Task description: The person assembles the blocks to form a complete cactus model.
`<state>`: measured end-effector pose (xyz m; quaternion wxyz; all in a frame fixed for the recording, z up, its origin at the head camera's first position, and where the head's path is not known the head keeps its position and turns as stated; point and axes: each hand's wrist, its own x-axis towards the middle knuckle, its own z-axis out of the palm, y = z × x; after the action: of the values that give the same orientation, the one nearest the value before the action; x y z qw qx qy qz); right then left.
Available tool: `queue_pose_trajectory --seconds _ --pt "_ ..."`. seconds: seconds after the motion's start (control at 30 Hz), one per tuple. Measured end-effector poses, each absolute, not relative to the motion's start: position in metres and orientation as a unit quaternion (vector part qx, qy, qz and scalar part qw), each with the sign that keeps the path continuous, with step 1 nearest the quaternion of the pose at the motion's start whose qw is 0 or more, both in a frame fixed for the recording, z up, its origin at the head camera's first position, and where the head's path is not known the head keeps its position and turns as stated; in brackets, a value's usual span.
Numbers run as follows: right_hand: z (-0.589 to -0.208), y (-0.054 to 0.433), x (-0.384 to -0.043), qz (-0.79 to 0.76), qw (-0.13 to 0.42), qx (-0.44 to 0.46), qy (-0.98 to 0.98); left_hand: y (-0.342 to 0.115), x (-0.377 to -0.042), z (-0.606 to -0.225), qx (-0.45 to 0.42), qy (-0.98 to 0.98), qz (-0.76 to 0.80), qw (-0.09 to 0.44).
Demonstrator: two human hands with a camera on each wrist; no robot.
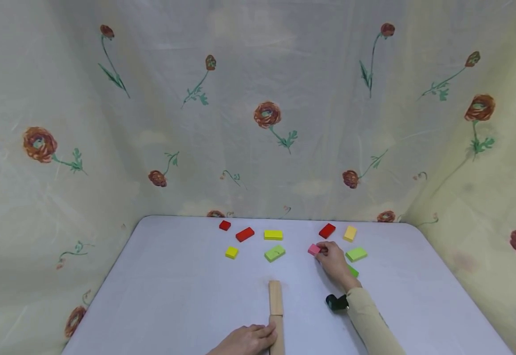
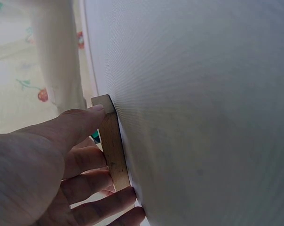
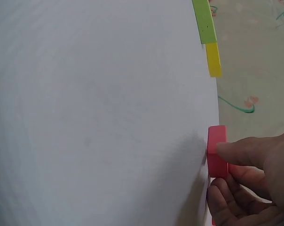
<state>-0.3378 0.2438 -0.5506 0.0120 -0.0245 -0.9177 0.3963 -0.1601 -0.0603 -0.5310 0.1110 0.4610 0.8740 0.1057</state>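
Two plain wooden blocks lie end to end on the table, the far one [image 1: 276, 298] and the near one [image 1: 277, 340]. My left hand [image 1: 251, 339] holds the near block from its left side; in the left wrist view its thumb lies on the end of that wooden block [image 2: 114, 153] and the fingers reach along it. Farther off to the right, my right hand [image 1: 334, 261] pinches a small pink block [image 1: 313, 249]. The right wrist view has the thumb on one face of this pink block [image 3: 217, 162], with fingers behind it. Part of a green block [image 1: 352, 270] is hidden under the right forearm.
Behind stand red blocks [image 1: 245, 234], yellow blocks [image 1: 273, 235] and a light green block [image 1: 275, 253]. Right of my right hand are a pale orange block [image 1: 350, 233] and another light green block [image 1: 356, 254]. A flowered curtain [image 1: 240, 158] surrounds the white table [image 1: 173, 296].
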Motion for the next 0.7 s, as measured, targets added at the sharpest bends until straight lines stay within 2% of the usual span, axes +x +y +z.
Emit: queue_pose_trajectory --seconds 0.23,0.5,0.7 --pt "-0.55 0.245 -0.334 0.396 0.004 -0.005 -0.918 -0.06 -0.16 -0.533 0.462 0.874 0.109 0.106" --pt "-0.552 0.244 -0.328 0.397 -0.019 0.002 -0.918 -0.06 -0.16 -0.533 0.453 0.875 0.104 0.133" --pt "-0.551 0.239 -0.327 0.393 -0.017 0.016 -0.919 -0.06 -0.161 -0.533 0.454 0.876 0.107 0.122"
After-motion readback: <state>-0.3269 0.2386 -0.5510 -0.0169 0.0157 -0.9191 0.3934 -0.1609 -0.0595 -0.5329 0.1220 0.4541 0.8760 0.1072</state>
